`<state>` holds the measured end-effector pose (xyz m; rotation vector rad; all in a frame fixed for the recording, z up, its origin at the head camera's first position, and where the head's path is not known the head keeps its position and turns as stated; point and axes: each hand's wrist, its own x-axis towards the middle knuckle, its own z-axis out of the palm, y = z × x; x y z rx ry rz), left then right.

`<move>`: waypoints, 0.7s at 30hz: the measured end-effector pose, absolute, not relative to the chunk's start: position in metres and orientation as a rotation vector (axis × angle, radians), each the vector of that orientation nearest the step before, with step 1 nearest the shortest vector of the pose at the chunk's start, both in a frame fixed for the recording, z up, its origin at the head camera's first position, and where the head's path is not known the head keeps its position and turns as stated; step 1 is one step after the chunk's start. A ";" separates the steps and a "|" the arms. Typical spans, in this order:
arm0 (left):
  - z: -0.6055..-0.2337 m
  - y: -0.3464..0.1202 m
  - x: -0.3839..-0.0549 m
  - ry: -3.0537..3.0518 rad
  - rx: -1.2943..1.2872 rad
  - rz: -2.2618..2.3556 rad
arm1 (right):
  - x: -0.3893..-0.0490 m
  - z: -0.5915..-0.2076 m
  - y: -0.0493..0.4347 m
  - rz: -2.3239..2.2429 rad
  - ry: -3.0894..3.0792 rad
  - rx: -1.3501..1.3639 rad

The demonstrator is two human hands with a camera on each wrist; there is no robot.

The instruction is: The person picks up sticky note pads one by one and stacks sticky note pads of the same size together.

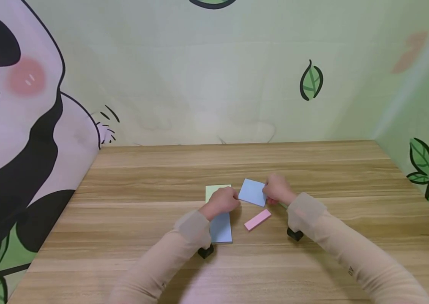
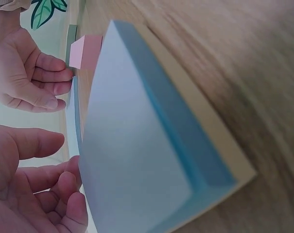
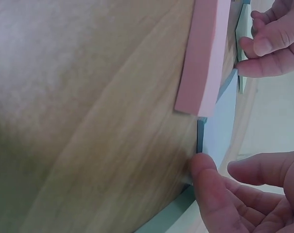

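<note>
Head view: on a wooden table point(image 1: 153, 253), the left hand point(image 1: 223, 199) reaches over a near blue pad point(image 1: 221, 230) and a green pad point(image 1: 214, 190), its fingertips at the left corner of an angled blue pad point(image 1: 251, 192); the right hand point(image 1: 278, 190) meets that pad's right edge. A pink block point(image 1: 258, 220) lies obliquely just in front, between the forearms. Left wrist view: the near blue pad fills the centre, with a tan layer point(image 2: 246, 174) beneath it; the left thumb stands apart from the forefinger, the other fingers loosely bent, while the right hand's fingers extend, lightly bent, beyond the pink block. Right wrist view: the right thumb and forefinger are moderately parted, the forefinger touching the edge of the angled blue pad beside a green strip point(image 3: 168, 213); opposite, the left forefinger points to the pad's other corner. Whether either hand bears any weight cannot be told.
</note>
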<state>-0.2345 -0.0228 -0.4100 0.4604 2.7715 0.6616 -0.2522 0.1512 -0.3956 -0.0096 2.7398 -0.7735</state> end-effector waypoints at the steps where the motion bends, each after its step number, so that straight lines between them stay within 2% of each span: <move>1: -0.410 -0.023 -0.235 2.773 0.460 0.662 | -0.252 -0.396 0.151 -0.778 2.743 -0.016; 21: -0.407 -0.015 -0.236 2.812 0.382 0.736 | -0.253 -0.402 0.154 -0.709 2.838 -0.046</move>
